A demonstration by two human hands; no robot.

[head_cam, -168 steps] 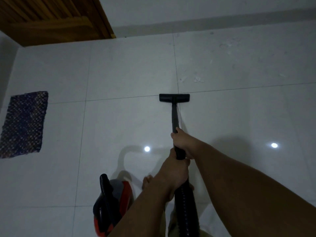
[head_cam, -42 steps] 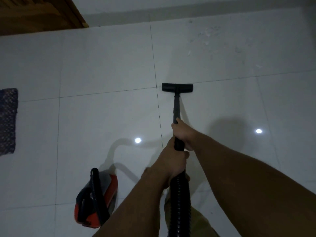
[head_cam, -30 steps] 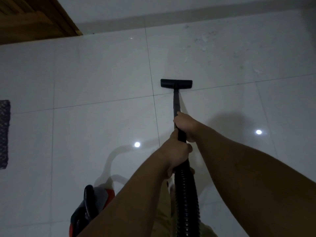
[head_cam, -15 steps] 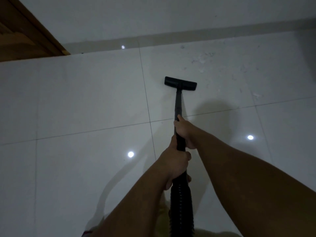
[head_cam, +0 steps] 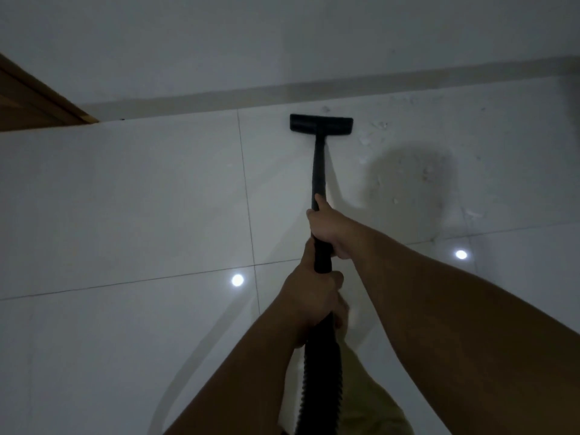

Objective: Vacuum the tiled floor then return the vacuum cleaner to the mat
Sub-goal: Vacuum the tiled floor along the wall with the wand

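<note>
The black vacuum wand (head_cam: 319, 171) runs straight ahead of me to its flat floor nozzle (head_cam: 321, 124), which rests on the white tiled floor (head_cam: 141, 196) close to the wall's base. My right hand (head_cam: 329, 229) grips the wand higher up, thumb along the tube. My left hand (head_cam: 309, 304) grips it just below, where the ribbed black hose (head_cam: 320, 381) begins. Pale crumbs and specks (head_cam: 405, 152) lie on the tile right of the nozzle. The vacuum's body and the mat are out of view.
A white wall with a grey skirting strip (head_cam: 314, 92) closes the floor just beyond the nozzle. A wooden door frame (head_cam: 34, 102) stands at the far left. Two ceiling-light reflections (head_cam: 237, 280) shine on the tiles. My khaki shorts (head_cam: 373, 400) show at the bottom.
I have stepped forward and pushed the nozzle toward the wall. The red vacuum body and the dark mat have dropped out of view. Both hands keep the same grip.
</note>
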